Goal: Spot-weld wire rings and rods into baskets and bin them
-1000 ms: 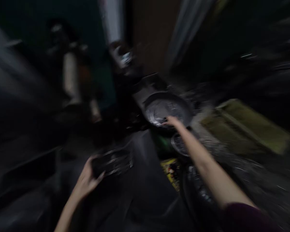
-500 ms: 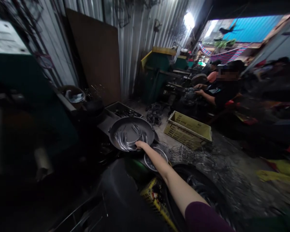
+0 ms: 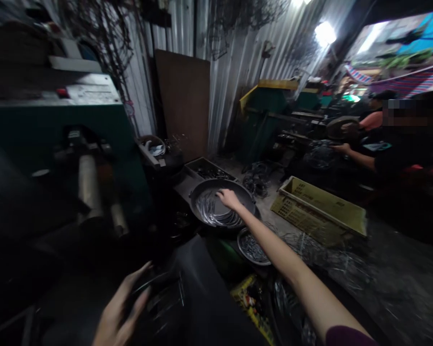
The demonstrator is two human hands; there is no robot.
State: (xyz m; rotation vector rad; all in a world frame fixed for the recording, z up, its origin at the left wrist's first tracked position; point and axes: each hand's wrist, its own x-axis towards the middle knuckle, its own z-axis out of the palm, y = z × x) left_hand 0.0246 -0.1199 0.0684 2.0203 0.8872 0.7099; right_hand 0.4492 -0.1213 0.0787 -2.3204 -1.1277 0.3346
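Observation:
My right hand (image 3: 228, 198) reaches over a wide dark round pan (image 3: 246, 190), its fingers curled together. What they hold, if anything, is too small to make out. Curved thin metal wires (image 3: 216, 216) lie in the pan in a loose ring, just below this hand. My left hand (image 3: 122, 307) is low in the view, thumb and fingers apart, beside thin shiny pieces on a dark surface. Blur hides whether it touches them. A round metal bowl (image 3: 252, 250) with small wire pieces stands beside the pan, partly behind my right forearm.
A green machine (image 3: 130, 154) with a protruding roller stands left. Beyond the pan is a box of metal parts (image 3: 211, 172). A yellow plastic crate (image 3: 321, 206) sits right, tangled wire (image 3: 310, 245) around it. Another person's hand (image 3: 342, 148) works at a bench behind.
The view has swung left, bringing the machine into fuller view. My right hand has lifted off the wires toward the pan's far side. My left hand has come into view at the bottom.

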